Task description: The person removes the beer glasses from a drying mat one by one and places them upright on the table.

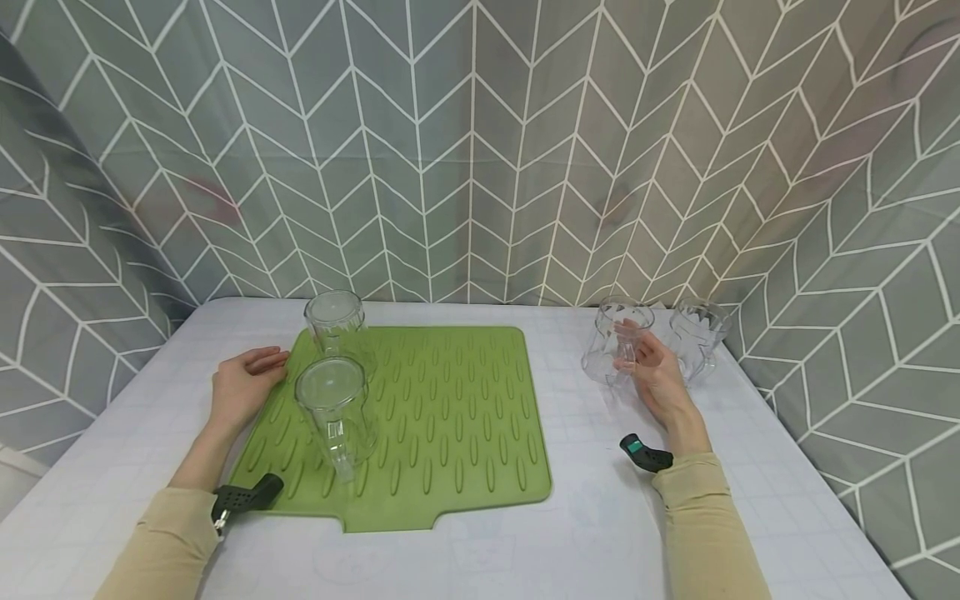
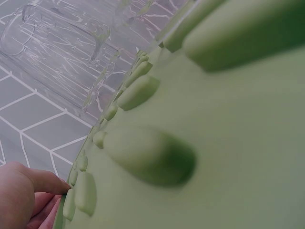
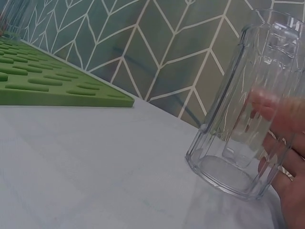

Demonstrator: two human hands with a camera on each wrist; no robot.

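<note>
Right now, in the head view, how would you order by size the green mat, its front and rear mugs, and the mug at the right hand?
1. Green ridged mat
2. Front clear mug, though it is nearer the camera
3. Rear clear mug and the mug at the right hand: too alike to rank

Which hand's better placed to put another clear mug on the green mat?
Probably the right hand: its fingers are already on a clear mug right of the green mat. The left hand is far across, at the mat's left edge.

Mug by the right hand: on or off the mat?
Off: clear mug is right of the green drying mat, white tabletop between.
</note>
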